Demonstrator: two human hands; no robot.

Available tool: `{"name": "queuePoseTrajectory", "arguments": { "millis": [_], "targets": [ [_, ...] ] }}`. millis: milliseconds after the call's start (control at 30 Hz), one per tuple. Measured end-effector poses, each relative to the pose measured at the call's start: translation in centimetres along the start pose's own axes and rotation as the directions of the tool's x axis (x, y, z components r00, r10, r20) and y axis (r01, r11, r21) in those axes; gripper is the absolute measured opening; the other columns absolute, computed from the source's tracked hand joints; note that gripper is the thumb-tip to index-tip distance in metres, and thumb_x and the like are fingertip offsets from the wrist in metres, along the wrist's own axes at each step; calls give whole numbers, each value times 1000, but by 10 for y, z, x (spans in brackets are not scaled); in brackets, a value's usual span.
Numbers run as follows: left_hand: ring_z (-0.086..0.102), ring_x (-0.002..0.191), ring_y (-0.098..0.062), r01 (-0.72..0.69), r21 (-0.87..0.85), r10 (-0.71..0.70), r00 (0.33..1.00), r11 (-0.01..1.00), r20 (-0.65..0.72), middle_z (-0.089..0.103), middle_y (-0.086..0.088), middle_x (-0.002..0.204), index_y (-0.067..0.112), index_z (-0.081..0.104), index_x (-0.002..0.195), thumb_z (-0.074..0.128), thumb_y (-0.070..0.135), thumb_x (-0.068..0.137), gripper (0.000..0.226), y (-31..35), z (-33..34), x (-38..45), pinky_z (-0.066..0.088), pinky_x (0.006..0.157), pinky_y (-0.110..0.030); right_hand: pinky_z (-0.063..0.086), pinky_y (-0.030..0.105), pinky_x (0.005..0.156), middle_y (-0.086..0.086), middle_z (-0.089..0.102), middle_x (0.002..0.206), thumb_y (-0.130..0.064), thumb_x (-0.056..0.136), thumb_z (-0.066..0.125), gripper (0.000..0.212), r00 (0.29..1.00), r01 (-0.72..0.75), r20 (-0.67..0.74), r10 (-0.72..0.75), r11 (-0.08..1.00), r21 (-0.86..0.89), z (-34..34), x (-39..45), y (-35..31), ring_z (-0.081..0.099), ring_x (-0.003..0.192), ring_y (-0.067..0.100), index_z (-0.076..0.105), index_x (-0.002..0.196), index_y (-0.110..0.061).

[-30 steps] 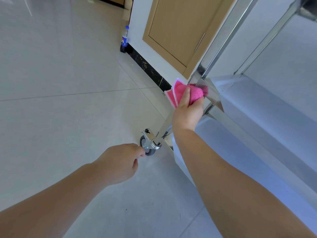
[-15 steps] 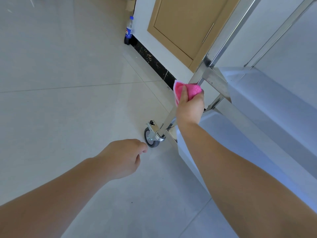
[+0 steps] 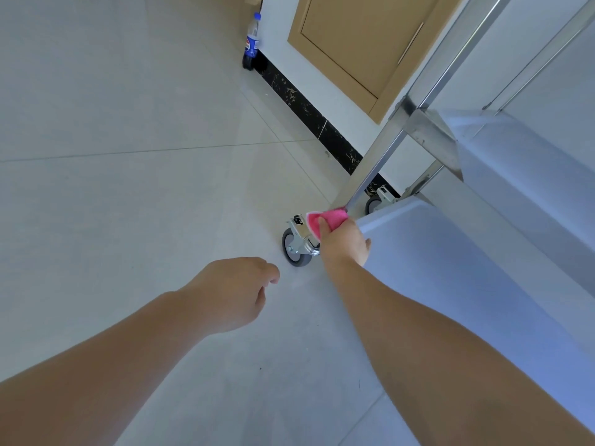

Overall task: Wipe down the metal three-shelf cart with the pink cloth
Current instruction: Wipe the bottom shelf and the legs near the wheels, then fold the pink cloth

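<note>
Cataloguing the head view, the only view supplied:

Item 1, right hand (image 3: 344, 241): curled round the pink cloth (image 3: 330, 218), pinching it against the foot of the cart's near corner post (image 3: 380, 152), just above the near caster (image 3: 296, 246). Cloth and post were touching; the hand lay against the corner of the bottom shelf (image 3: 450, 268).

Item 2, left hand (image 3: 231, 292): held free above the tiled floor (image 3: 128, 188), fingers loosely curled, gripping nothing, at about eight o'clock from the cloth and apart from the cart.

Item 3, metal three-shelf cart: filled the right side of the frame. Its post ran from the cloth toward one o'clock, rising past the middle shelf (image 3: 515, 162). A second caster (image 3: 373, 204) showed behind the post.

Item 4, surroundings: a soda bottle (image 3: 252, 43) stood at the wall near twelve o'clock, beside a tan cabinet door (image 3: 360, 43).

Judgement: the right hand was plainly the nearer, already on the work. With the cloth at the post's lower end, any further stroke would have to follow the post's long axis back toward one o'clock, or turn along the bottom shelf edge toward four o'clock.
</note>
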State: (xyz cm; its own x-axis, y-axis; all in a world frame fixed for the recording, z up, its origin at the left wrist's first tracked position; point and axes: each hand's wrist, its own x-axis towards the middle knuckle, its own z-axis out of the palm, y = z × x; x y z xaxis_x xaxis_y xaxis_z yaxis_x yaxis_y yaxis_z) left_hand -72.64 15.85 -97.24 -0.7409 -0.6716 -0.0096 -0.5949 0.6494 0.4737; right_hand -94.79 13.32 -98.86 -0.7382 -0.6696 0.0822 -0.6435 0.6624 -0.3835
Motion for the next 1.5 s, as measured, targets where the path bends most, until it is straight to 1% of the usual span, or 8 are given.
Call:
{"name": "queuePoseTrajectory", "arguments": {
  "millis": [367, 500, 600, 733, 967, 1100, 1300, 1500],
  "targets": [
    [56, 103, -13, 59, -137, -80, 985, 989, -155, 56, 10, 117, 31, 50, 121, 47, 19, 87, 37, 13, -9, 9, 46, 84, -28, 50, 34, 79, -1, 67, 87, -61, 84, 46, 45, 994, 103, -47, -96, 980, 170, -25, -17, 6, 62, 81, 21, 59, 98, -20],
    [51, 115, -18, 2, -258, -83, 949, 966, -305, 48, 1, 133, 23, 39, 135, 58, 17, 83, 55, 23, -23, 22, 42, 94, -31, 44, 11, 51, -14, 61, 70, -53, 81, 58, 20, 978, 183, -5, -211, 838, 514, -52, -51, 9, 60, 64, 2, 54, 80, -34],
    [44, 125, -15, -135, -254, 38, 934, 958, -355, 42, 1, 141, 21, 32, 140, 66, 19, 80, 70, 37, -33, 32, 36, 97, -24, 55, 29, 51, -3, 67, 82, -44, 82, 64, 16, 953, 88, 149, -264, 713, 696, -75, -64, 5, 67, 67, 13, 57, 91, -32],
    [56, 94, 1, -236, -409, 93, 936, 882, -339, 59, 15, 108, 33, 41, 128, 69, 26, 78, 59, 65, -51, 38, 41, 77, -10, 44, 24, 40, 9, 65, 75, -35, 86, 65, 33, 885, 40, 261, -385, 622, 782, -114, -69, -8, 62, 49, 17, 52, 104, -11],
    [61, 83, 2, -206, -648, -123, 897, 733, -424, 61, 11, 96, 35, 51, 115, 61, 21, 87, 33, 95, -117, 33, 49, 66, -14, 43, 53, 95, 24, 61, 111, 3, 70, 47, 67, 557, -179, 362, -748, 318, 931, -206, -61, -20, 61, 98, 36, 36, 136, -5],
    [64, 80, -19, -148, -815, -255, 905, 561, -340, 62, -5, 96, 33, 54, 112, 49, 27, 95, 19, 135, -200, 14, 58, 70, -32, 50, 22, 74, 0, 70, 94, -9, 77, 62, 46, 680, 44, 264, -684, 397, 917, -274, -73, -54, 64, 87, 16, 59, 120, -24],
    [61, 79, 3, -86, -724, -154, 954, 684, -258, 66, 23, 88, 36, 60, 112, 57, 56, 74, 43, 236, -381, -16, 50, 70, -22, 46, 19, 68, 0, 63, 78, -26, 86, 67, 22, 761, 151, 158, -629, 409, 900, -450, -83, -148, 56, 72, 9, 68, 108, -25],
    [65, 97, -15, 16, -810, -265, 949, 587, -174, 70, 5, 104, 35, 67, 106, 45, 49, 90, 29, 357, -555, -26, 50, 92, -43, 56, 37, 74, 12, 65, 83, -24, 89, 61, 22, 830, 61, 198, -521, 438, 897, -662, -79, -189, 65, 78, 17, 69, 93, -5]
  ]
}}
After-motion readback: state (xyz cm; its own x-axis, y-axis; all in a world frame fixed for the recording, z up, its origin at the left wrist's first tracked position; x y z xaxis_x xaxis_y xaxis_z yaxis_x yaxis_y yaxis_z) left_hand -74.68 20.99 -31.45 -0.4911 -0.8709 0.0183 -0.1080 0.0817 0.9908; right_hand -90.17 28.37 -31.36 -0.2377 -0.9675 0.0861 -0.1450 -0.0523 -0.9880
